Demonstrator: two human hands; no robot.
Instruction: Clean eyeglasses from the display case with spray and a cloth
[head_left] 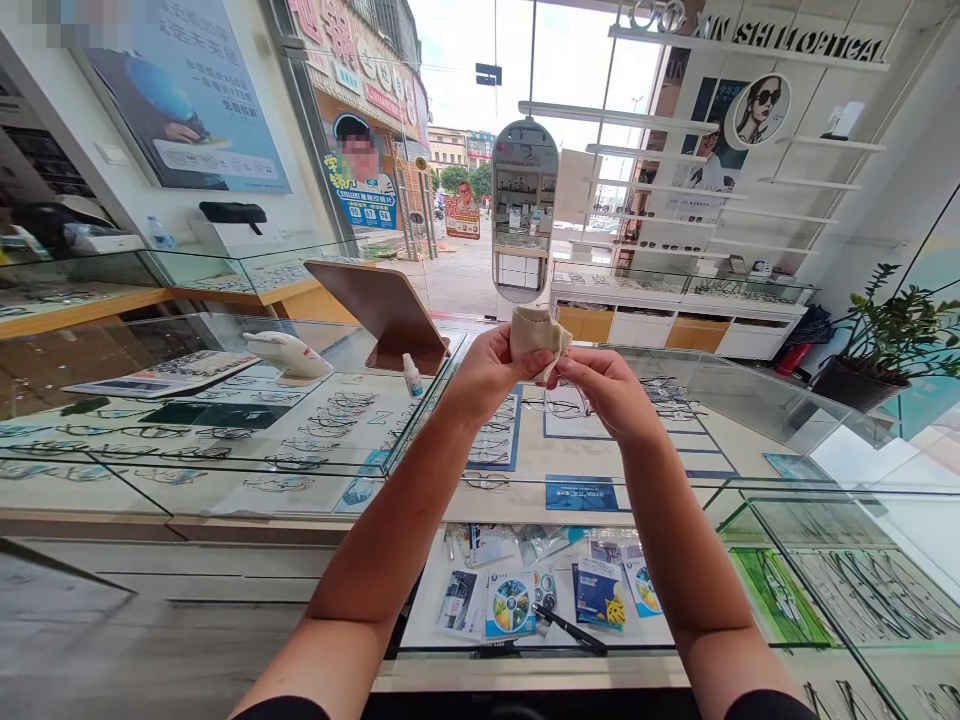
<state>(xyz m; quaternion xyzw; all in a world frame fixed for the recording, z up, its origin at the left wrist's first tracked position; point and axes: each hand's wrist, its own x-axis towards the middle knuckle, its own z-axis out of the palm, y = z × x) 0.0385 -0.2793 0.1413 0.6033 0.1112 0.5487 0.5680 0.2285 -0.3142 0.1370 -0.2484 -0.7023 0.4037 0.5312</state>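
Note:
A folded beige cloth (531, 338) is held up in front of me, above the glass counter. My left hand (491, 365) is closed around its left side, with the thumb pressed across the front. The fingers of my right hand (604, 385) pinch together at the cloth's lower right edge. Thin dark lines like part of an eyeglass frame (582, 402) show just under the right fingers; whether they are held or lie in the case below, I cannot tell. Anything inside the cloth is hidden.
Glass display cases hold several rows of eyeglasses (330, 425). On the left counter stand a small white bottle (412, 376), a tilted brown-backed mirror (379, 310) and a white hand-shaped stand (289, 357). Nearer lie leaflets (511, 603) and a black pen (571, 629). A potted plant (862, 350) stands right.

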